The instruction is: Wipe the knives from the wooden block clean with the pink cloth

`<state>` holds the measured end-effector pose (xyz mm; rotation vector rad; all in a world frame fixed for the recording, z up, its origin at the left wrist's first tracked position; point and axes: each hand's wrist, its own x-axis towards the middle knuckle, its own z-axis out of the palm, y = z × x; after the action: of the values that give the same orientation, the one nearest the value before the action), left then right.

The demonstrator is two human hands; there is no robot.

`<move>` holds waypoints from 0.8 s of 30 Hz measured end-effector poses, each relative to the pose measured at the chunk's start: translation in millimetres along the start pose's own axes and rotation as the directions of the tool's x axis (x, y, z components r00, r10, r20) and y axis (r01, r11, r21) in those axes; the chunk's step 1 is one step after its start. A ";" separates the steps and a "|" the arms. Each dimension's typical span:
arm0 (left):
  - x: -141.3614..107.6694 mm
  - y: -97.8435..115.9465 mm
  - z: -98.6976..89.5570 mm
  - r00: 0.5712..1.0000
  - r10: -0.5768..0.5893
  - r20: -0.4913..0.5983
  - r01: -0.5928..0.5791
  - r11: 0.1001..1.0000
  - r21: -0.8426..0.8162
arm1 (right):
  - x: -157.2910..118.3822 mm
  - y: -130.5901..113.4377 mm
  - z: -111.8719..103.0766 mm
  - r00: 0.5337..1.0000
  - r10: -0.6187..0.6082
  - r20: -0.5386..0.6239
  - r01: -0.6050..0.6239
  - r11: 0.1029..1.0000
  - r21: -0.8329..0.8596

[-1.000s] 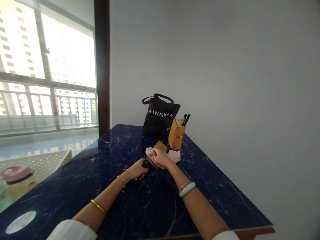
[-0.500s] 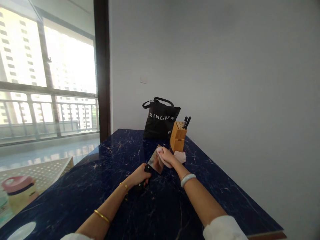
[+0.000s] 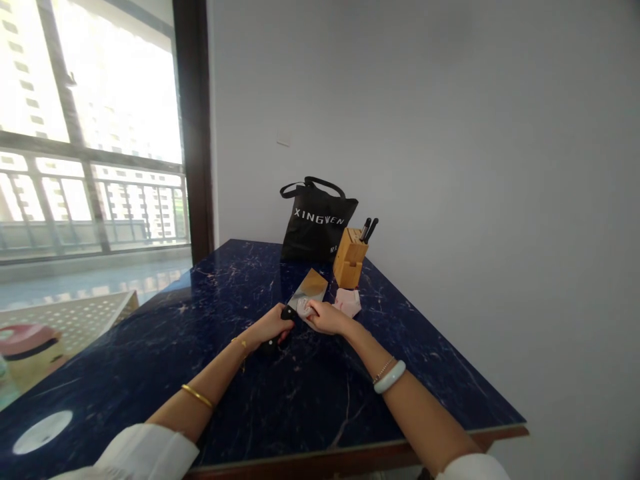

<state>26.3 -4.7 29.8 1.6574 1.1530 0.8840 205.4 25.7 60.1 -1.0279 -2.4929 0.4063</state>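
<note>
My left hand (image 3: 273,325) is closed around the black handle of a cleaver (image 3: 312,285), whose broad shiny blade points away from me and to the right. My right hand (image 3: 325,317) pinches a pale pinkish cloth (image 3: 347,302) against the blade near the handle end. Part of the cloth is bunched under my fingers, and a loose part spreads out to the right behind the hand. Just beyond the cloth stands a wooden knife block (image 3: 351,259) with a few black-handled tools in its top.
A black tote bag (image 3: 316,225) with white lettering stands at the back of the dark blue marbled table (image 3: 280,413). A white round object (image 3: 43,432) lies at the near left. Left of the table is a pink-lidded container (image 3: 30,350). A grey wall runs along the right.
My right hand has slid the cloth down the blade towards the handle, baring the far end of the blade. The camera view has tilted down slightly.
</note>
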 end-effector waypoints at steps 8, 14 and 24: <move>-0.8 -0.6 -1.3 0.998 -0.064 -0.003 0.064 0.998 -0.028 | 24.4 38.7 -13.6 0.972 0.234 0.014 -0.232 0.968 -0.102; -4.8 -0.5 0.7 0.995 -0.089 -0.040 0.089 0.996 -0.008 | 59.5 70.6 -12.2 0.903 0.403 -0.151 -0.415 0.908 -0.063; -3.3 2.6 1.9 0.999 -0.044 -0.025 0.044 0.999 0.008 | 27.0 45.5 0.8 0.969 0.241 -0.053 -0.244 0.968 -0.061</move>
<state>27.8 -8.7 31.5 1.6265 1.2073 0.8754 215.0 76.3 47.7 -1.3607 -2.3618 0.3690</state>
